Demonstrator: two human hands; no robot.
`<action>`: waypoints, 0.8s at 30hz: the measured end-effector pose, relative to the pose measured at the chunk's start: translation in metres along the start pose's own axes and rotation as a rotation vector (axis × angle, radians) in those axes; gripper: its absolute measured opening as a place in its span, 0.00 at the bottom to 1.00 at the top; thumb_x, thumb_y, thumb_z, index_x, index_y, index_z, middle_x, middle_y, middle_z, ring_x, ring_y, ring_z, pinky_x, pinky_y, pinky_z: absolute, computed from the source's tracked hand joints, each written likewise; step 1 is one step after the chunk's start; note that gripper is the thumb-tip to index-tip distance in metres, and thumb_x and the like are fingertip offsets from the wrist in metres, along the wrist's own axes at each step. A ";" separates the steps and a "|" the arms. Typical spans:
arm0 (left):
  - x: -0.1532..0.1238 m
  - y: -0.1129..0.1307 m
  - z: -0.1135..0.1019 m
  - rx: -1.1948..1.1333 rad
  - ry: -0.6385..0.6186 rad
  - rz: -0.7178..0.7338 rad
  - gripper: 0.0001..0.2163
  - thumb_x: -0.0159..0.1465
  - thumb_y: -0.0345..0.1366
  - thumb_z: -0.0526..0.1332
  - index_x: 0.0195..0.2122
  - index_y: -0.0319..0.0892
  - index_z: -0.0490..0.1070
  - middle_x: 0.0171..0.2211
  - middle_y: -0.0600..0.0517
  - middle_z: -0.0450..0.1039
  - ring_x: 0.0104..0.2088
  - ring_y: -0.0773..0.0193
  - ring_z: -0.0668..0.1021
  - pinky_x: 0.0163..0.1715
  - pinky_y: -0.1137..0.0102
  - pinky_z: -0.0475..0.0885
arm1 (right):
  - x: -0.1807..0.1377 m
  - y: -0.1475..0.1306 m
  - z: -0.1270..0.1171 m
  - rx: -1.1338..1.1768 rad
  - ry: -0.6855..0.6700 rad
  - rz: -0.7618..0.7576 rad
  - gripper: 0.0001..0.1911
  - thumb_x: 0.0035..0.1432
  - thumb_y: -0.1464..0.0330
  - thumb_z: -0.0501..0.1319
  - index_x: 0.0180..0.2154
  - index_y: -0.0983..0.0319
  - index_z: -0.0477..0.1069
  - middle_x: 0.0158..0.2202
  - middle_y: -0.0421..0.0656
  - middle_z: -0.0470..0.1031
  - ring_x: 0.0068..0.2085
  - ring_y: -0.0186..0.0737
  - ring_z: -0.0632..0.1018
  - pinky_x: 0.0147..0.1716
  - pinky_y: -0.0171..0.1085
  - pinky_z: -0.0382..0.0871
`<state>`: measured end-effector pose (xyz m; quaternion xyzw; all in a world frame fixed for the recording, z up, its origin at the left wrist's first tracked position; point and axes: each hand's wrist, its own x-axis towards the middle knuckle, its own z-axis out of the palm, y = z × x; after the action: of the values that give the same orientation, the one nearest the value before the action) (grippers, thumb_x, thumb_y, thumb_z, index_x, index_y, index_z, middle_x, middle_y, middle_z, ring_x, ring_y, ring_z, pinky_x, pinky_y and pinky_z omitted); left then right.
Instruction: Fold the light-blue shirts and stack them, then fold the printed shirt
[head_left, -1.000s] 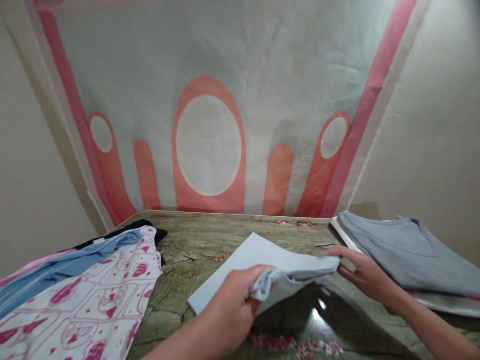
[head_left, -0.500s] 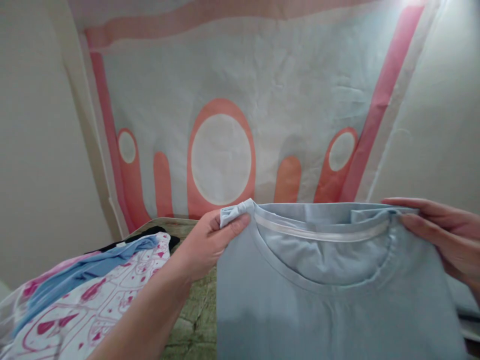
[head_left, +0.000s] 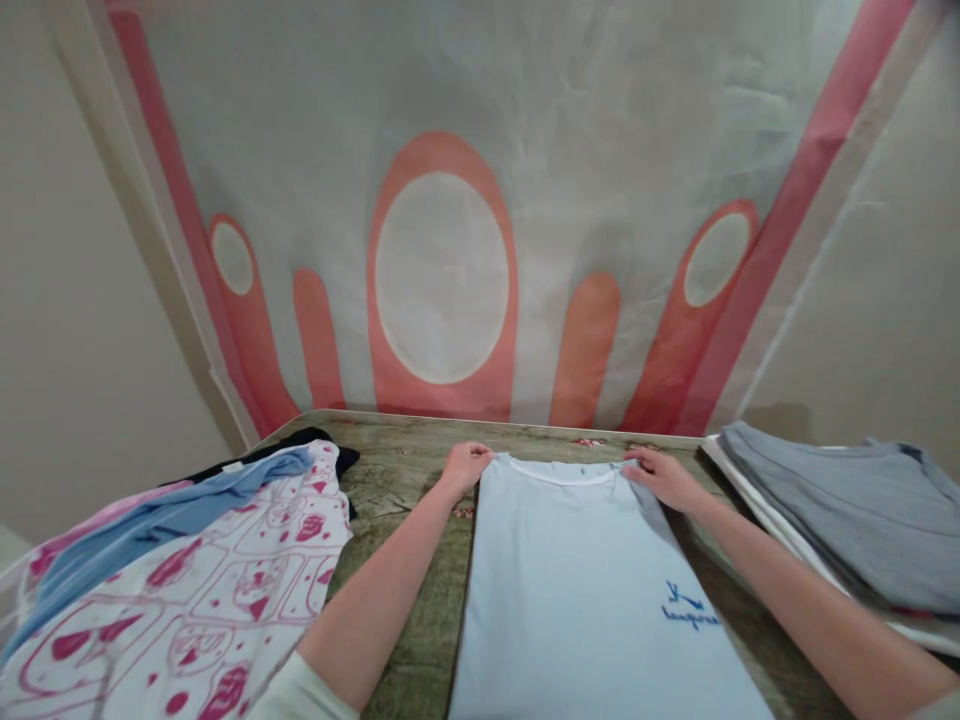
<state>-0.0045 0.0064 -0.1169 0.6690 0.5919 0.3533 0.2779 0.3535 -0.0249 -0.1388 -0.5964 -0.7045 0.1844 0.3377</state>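
Observation:
A light blue T-shirt [head_left: 570,580] with a round neck and a small dark blue print stretches over the table toward me, its sides folded in. My left hand [head_left: 466,468] pinches its far left shoulder corner. At the far right shoulder, my right hand [head_left: 664,478] is closed on the cloth beside the collar. Both arms reach out over the table, and the shirt's lower end runs out of the bottom of the view.
Left on the wood-patterned table [head_left: 409,440] lie loose clothes, among them a white garment with pink print [head_left: 247,580] and a blue one [head_left: 172,520]. A stack of folded grey and white clothes [head_left: 847,510] sits at right. Behind stands a patterned wall covering [head_left: 585,130].
Both hands have carried the T-shirt away from me and down to the table. The view has tilted lower, so the shirt's print and the folded stack now show.

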 end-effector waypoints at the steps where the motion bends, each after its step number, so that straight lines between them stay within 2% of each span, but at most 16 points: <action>1: 0.002 -0.001 0.000 0.010 0.007 0.013 0.09 0.58 0.31 0.57 0.35 0.33 0.75 0.33 0.45 0.76 0.35 0.61 0.77 0.36 0.71 0.70 | 0.003 0.006 0.002 -0.013 0.000 0.000 0.22 0.51 0.56 0.55 0.40 0.66 0.71 0.27 0.44 0.75 0.30 0.42 0.74 0.30 0.37 0.67; 4: 0.002 -0.001 -0.001 0.034 0.034 0.075 0.12 0.58 0.29 0.56 0.43 0.33 0.71 0.41 0.44 0.74 0.42 0.61 0.75 0.44 0.69 0.67 | 0.010 0.021 0.006 -0.079 0.073 0.031 0.20 0.53 0.58 0.52 0.41 0.66 0.70 0.34 0.48 0.76 0.34 0.44 0.75 0.34 0.40 0.67; 6: -0.003 0.002 -0.001 0.111 0.039 0.220 0.15 0.60 0.30 0.55 0.49 0.36 0.68 0.51 0.45 0.68 0.51 0.61 0.69 0.52 0.67 0.61 | 0.010 0.025 0.009 -0.138 0.175 0.067 0.19 0.55 0.60 0.51 0.43 0.66 0.68 0.34 0.49 0.75 0.34 0.44 0.75 0.35 0.41 0.68; 9: -0.014 0.008 0.004 0.381 -0.037 0.495 0.16 0.65 0.34 0.49 0.53 0.40 0.64 0.57 0.48 0.60 0.59 0.62 0.59 0.59 0.64 0.48 | 0.005 0.023 0.009 -0.199 0.343 0.044 0.19 0.56 0.63 0.50 0.44 0.67 0.67 0.38 0.52 0.74 0.35 0.44 0.75 0.38 0.44 0.68; 11: -0.020 0.010 0.010 0.559 -0.128 0.556 0.18 0.67 0.38 0.45 0.55 0.40 0.62 0.58 0.47 0.59 0.60 0.61 0.57 0.59 0.60 0.44 | -0.003 0.017 0.009 -0.238 0.391 -0.046 0.20 0.57 0.63 0.49 0.46 0.68 0.66 0.43 0.54 0.71 0.41 0.46 0.74 0.43 0.45 0.67; 13: -0.025 0.011 0.015 0.664 -0.213 0.544 0.22 0.68 0.44 0.42 0.58 0.38 0.57 0.60 0.45 0.55 0.61 0.59 0.54 0.59 0.59 0.43 | -0.012 0.008 0.010 -0.288 0.331 -0.172 0.22 0.59 0.62 0.48 0.51 0.67 0.63 0.50 0.54 0.67 0.50 0.47 0.69 0.50 0.46 0.62; 15: -0.027 0.010 0.018 0.709 -0.278 0.526 0.27 0.67 0.49 0.39 0.61 0.38 0.52 0.62 0.45 0.49 0.62 0.58 0.51 0.59 0.58 0.43 | -0.023 -0.001 0.012 -0.349 0.163 -0.274 0.25 0.60 0.60 0.47 0.56 0.65 0.58 0.57 0.52 0.62 0.57 0.46 0.62 0.56 0.46 0.55; 17: -0.028 0.010 0.019 0.723 -0.312 0.519 0.29 0.66 0.52 0.38 0.62 0.38 0.48 0.63 0.45 0.44 0.63 0.57 0.49 0.59 0.59 0.43 | -0.031 -0.008 0.015 -0.413 -0.047 -0.295 0.28 0.61 0.56 0.45 0.59 0.62 0.54 0.61 0.48 0.56 0.61 0.45 0.57 0.58 0.47 0.51; 19: -0.027 0.010 0.020 0.731 -0.325 0.517 0.30 0.66 0.52 0.38 0.62 0.38 0.47 0.64 0.45 0.42 0.63 0.58 0.48 0.59 0.60 0.42 | -0.036 -0.012 0.017 -0.466 -0.191 -0.245 0.30 0.62 0.53 0.42 0.60 0.59 0.51 0.63 0.44 0.51 0.62 0.45 0.53 0.59 0.48 0.47; 22: -0.027 0.009 0.022 0.722 -0.319 0.521 0.30 0.65 0.52 0.40 0.62 0.38 0.47 0.64 0.45 0.42 0.63 0.58 0.48 0.59 0.60 0.43 | -0.037 -0.013 0.017 -0.522 -0.215 -0.125 0.32 0.61 0.50 0.40 0.62 0.59 0.47 0.64 0.43 0.45 0.63 0.46 0.50 0.59 0.49 0.43; 24: -0.026 0.007 0.021 0.694 -0.270 0.483 0.29 0.65 0.51 0.42 0.62 0.37 0.47 0.63 0.44 0.44 0.63 0.57 0.49 0.58 0.60 0.45 | -0.036 -0.010 0.016 -0.532 -0.161 -0.050 0.33 0.61 0.51 0.40 0.62 0.61 0.47 0.64 0.45 0.47 0.63 0.46 0.51 0.59 0.49 0.43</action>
<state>0.0151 -0.0189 -0.1280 0.8820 0.4606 0.0980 0.0208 0.3374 -0.0596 -0.1523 -0.6301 -0.7670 0.0313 0.1166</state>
